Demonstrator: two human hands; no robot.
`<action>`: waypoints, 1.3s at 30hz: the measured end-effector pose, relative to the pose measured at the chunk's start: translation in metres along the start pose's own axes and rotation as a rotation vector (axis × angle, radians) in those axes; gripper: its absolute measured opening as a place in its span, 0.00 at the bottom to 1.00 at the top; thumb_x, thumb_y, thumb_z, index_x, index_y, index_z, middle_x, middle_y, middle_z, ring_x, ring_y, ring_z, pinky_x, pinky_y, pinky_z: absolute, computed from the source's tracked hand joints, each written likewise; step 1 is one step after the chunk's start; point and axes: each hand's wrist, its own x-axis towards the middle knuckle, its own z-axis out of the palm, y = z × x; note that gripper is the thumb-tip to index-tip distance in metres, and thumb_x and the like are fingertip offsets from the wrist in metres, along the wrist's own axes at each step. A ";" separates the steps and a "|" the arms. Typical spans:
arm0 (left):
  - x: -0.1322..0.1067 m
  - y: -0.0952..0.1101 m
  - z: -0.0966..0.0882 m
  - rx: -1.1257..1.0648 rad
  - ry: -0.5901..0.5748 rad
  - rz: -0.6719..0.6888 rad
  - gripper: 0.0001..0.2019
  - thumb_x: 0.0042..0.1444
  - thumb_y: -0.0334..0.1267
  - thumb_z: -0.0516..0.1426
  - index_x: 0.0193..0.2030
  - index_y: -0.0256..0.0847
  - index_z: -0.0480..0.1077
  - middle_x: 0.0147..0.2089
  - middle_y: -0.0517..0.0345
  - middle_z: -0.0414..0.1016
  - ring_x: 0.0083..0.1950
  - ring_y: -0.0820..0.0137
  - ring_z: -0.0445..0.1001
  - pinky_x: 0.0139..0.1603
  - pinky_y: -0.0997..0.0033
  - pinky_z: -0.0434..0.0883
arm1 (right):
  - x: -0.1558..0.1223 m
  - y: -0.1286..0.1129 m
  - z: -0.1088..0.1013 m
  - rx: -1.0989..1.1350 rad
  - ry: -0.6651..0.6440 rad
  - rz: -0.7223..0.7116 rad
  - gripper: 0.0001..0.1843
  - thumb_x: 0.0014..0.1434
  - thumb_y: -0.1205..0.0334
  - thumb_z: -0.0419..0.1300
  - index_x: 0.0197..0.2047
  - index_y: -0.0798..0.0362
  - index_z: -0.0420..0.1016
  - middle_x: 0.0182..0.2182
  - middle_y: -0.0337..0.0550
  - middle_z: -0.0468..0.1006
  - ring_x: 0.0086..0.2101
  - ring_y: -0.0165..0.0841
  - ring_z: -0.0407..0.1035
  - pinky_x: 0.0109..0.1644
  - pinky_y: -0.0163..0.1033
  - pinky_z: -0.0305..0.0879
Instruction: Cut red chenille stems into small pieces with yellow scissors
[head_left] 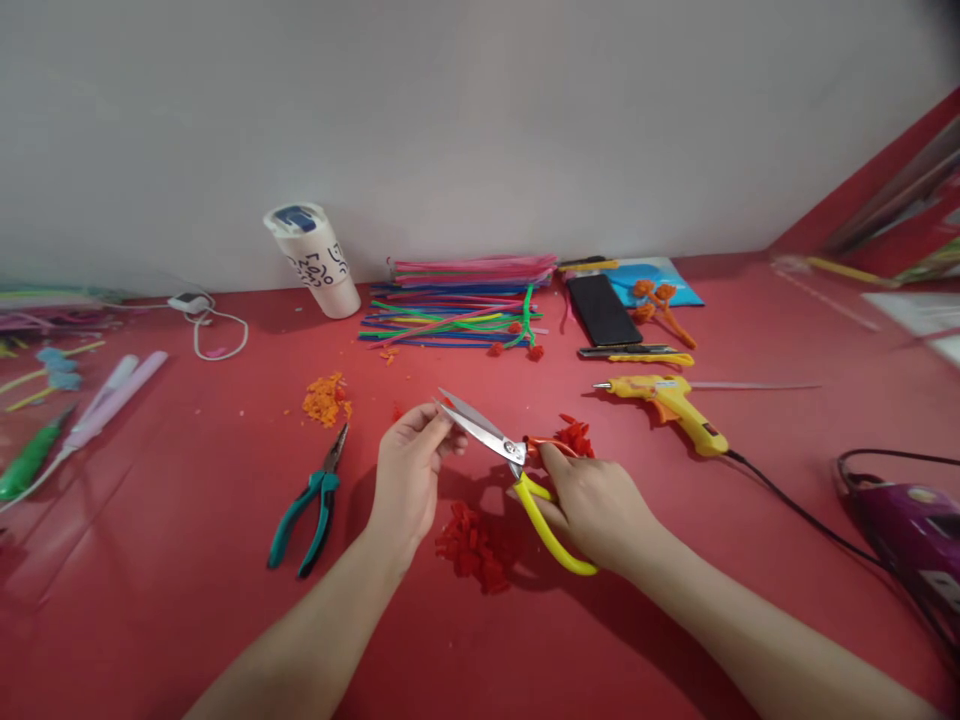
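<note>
My right hand [604, 505] is wrapped round the handles of a pair of scissors [486, 433], one handle yellow and the other orange. Its blades point up and left, slightly apart, and their tips reach the fingers of my left hand [409, 470]. Those left fingers are pinched together; whatever is between them is too small to make out. Below the blades lies a heap of small red pieces [480, 545]. Another red clump [576, 436] sits just behind my right hand. Left of my left hand are orange snippets [325, 400] and teal-handled pliers [328, 487].
Along the wall stand a white tumbler [319, 265], coloured pipe cleaners [450, 310] and a black phone [602, 310]. A utility knife [637, 354] and yellow glue gun [667, 400] lie at right, its cord running towards a purple device [911, 530]. At far left is a green-handled tool [31, 460].
</note>
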 end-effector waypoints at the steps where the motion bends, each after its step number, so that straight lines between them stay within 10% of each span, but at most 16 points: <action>1: 0.000 0.000 0.000 -0.006 -0.003 0.003 0.02 0.46 0.33 0.57 0.27 0.36 0.68 0.24 0.61 0.69 0.24 0.78 0.66 0.28 0.76 0.64 | 0.000 0.000 0.000 0.001 -0.001 0.005 0.26 0.57 0.42 0.37 0.35 0.55 0.63 0.22 0.47 0.74 0.21 0.35 0.67 0.23 0.36 0.39; 39: -0.001 0.000 0.000 -0.061 -0.019 0.047 0.02 0.48 0.31 0.56 0.27 0.35 0.70 0.24 0.61 0.70 0.24 0.79 0.68 0.27 0.78 0.65 | -0.001 -0.003 0.006 -0.020 0.029 0.016 0.25 0.57 0.42 0.39 0.32 0.55 0.63 0.19 0.44 0.73 0.20 0.34 0.67 0.21 0.35 0.37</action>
